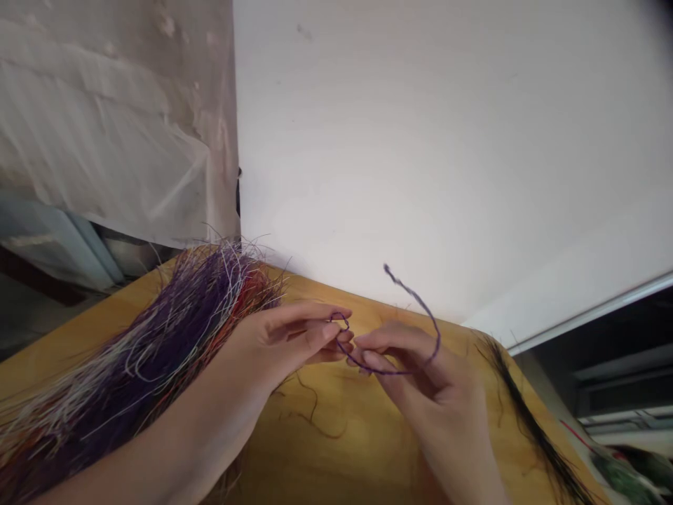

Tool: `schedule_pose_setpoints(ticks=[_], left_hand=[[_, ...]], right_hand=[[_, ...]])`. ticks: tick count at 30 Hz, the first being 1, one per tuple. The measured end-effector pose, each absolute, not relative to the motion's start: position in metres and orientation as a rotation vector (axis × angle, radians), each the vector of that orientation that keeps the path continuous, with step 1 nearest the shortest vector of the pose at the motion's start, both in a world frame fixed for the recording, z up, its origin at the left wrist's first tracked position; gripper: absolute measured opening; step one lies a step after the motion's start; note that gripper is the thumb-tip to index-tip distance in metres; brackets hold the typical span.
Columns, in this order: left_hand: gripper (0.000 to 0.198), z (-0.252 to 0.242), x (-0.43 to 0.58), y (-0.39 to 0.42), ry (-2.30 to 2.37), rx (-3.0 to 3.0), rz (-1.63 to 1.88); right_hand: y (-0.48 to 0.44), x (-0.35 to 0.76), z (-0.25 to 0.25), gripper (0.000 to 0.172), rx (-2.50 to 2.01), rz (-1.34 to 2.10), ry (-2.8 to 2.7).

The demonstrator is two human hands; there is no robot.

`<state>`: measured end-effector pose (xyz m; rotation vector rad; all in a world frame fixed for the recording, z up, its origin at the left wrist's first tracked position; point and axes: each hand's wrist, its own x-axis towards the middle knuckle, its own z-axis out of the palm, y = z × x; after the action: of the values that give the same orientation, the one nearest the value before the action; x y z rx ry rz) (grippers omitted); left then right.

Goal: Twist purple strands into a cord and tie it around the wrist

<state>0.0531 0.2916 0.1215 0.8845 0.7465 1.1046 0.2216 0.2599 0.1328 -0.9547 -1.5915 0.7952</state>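
Over the counter (357,456): two bare hands are meeting in the middle, just above the yellow wood, with their tips almost touching.
Purple strand (431,319): it is running between the two hands, and both are holding it up off the counter.
Left hand (294,337): it is coming in from the left. Its grip is closed, with the thumb and fingers (331,330) pinching a tiny loop at one end of the purple strand.
Right hand (420,382): it is coming in from below on the right. Its grip is closed too, pinching the same strand just beside the left hand's pinch.
Which way it is lying: the strand is going left to right across the fingers. Then it is curving up and back over the right hand in a big arc, and its loose end is sticking up in the air.
Nearer hand: the little loop is sitting at the left hand, while the long free part is hanging on the right hand's side.
Fibre bundle (158,344): a thick heap of purple, white and orange threads is lying on the counter under the left arm and touching it.
Dark fibres (526,414): a thin black bunch is lying near the right edge, apart from both hands.
Behind: a white wall (420,140) is standing at the back, and a plastic sheet (105,140) is hanging on the left.
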Motion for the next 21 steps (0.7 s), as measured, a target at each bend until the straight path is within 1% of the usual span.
schedule_pose_setpoints(ticks=[3, 8, 11, 16, 21], left_hand=[[0.018, 0.122, 0.053, 0.291, 0.726, 0.875, 1.146], [0.015, 0.127, 0.053, 0.288, 0.748, 0.871, 1.132], [0.009, 0.132, 0.053, 0.286, 0.757, 0.848, 1.136], [0.004, 0.138, 0.055, 0.283, 0.737, 0.849, 0.956], [0.009, 0.132, 0.056, 0.283, 0.687, 0.864, 0.869]], right_hand=[[0.261, 0.222, 0.133, 0.026, -0.943, 0.835, -1.611], [0.261, 0.222, 0.132, 0.018, -0.959, 0.848, -1.582], [0.261, 0.223, 0.132, 0.015, -0.947, 0.841, -1.565], [0.263, 0.226, 0.132, 0.009, -1.05, 0.743, -1.403], [0.264, 0.227, 0.13, 0.004, -1.108, 0.713, -1.325]])
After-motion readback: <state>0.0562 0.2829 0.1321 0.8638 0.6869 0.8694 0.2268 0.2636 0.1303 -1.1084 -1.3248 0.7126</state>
